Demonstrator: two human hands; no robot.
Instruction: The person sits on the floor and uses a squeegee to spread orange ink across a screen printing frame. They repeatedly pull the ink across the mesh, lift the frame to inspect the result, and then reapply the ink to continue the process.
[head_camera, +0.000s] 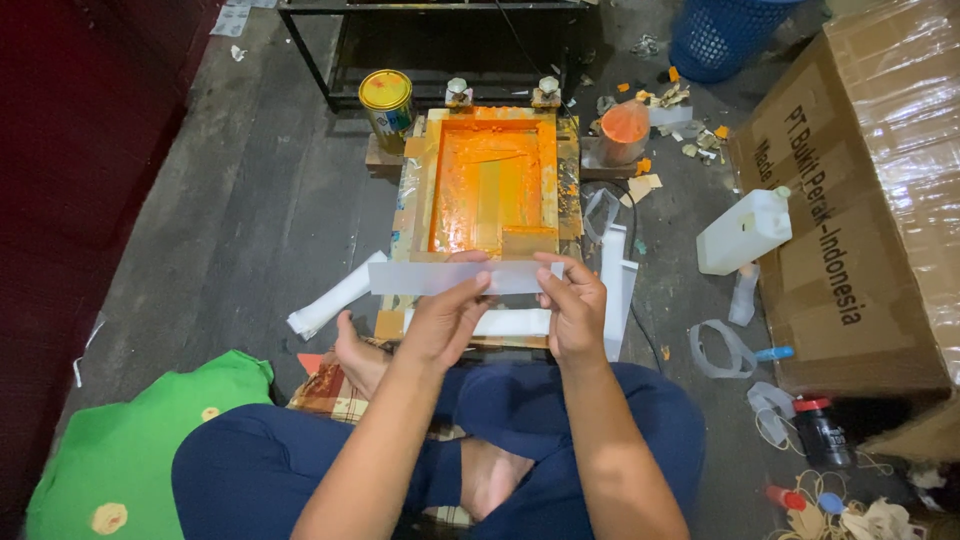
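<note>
Holding a white strip (440, 277) level, left hand (447, 318) and right hand (572, 305) pinch it.

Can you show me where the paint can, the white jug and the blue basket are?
paint can (386, 90): head view, yellow lid.
white jug (742, 232): head view, its flat side.
blue basket (722, 35): head view, mesh wall.

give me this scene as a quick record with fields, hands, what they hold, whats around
left hand: pinches the white strip near its middle
right hand: pinches the same strip near its right end
strip: held level, above the near edge of the frame
printing frame: wooden, coated in orange ink, on the floor ahead
paint tin: left of the frame's far end
white jug: right, beside the cardboard box
</note>
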